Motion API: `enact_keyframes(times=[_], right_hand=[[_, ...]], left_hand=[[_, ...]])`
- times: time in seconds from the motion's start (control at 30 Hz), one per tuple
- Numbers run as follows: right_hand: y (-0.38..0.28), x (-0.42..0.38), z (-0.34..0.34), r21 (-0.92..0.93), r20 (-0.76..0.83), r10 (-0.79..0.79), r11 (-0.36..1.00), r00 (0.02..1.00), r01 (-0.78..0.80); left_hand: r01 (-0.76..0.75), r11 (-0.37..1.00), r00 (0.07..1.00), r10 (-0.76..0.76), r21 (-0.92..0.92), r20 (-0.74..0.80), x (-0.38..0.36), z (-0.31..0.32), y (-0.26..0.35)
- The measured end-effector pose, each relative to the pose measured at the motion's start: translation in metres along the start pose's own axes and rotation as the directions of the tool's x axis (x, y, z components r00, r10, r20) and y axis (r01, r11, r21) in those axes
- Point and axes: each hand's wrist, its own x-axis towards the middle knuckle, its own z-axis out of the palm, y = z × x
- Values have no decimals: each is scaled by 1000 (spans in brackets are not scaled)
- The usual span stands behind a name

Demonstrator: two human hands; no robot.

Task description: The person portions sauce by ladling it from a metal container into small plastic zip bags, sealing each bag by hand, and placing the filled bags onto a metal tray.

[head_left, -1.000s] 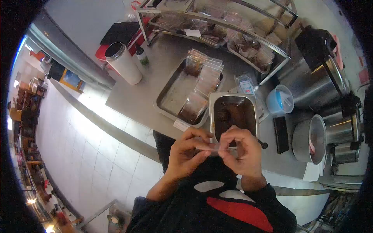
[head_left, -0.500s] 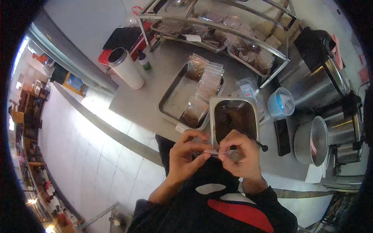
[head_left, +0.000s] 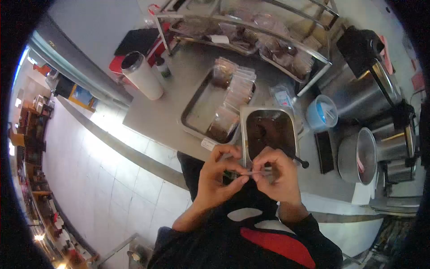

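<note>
Just in front of my body, my left hand (head_left: 214, 181) and my right hand (head_left: 283, 181) pinch the top edge of a small clear plastic bag (head_left: 255, 173) between thumbs and fingertips. The edge runs level from one hand to the other; the rest of the bag is hard to make out. Right beyond my hands stands a steel food pan (head_left: 244, 134) holding something dark brown. A black handle end (head_left: 305, 164) sticks out past its right side. To the left of the pan, a shallow metal tray (head_left: 190, 106) carries a row of clear packets (head_left: 237, 92) with brown contents.
A white tumbler (head_left: 145, 78) and a small dark bottle (head_left: 162, 67) stand at the back left. Behind, a metal rack (head_left: 326, 67) bears trays of bagged items. On the right are a clear plastic tub (head_left: 321, 112), a black phone (head_left: 324, 152) and a round metal pot (head_left: 351, 154).
My hands have shifted slightly upward and stay pinched on the bag's edge. The view has tilted a little. The objects on the counter keep their places.
</note>
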Motion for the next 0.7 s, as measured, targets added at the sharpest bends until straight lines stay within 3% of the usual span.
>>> enact_keyframes(times=[0.4,0.7], right_hand=[[-7,-13,-3,-113,-134,2,993,991,-17],[-11,-9,-7,-62,-132,31,997,991,-40]], left_hand=[[-116,992,978,105,51,181,19,8,-8],[-90,995,985,96,-50,140,22,9,-9]])
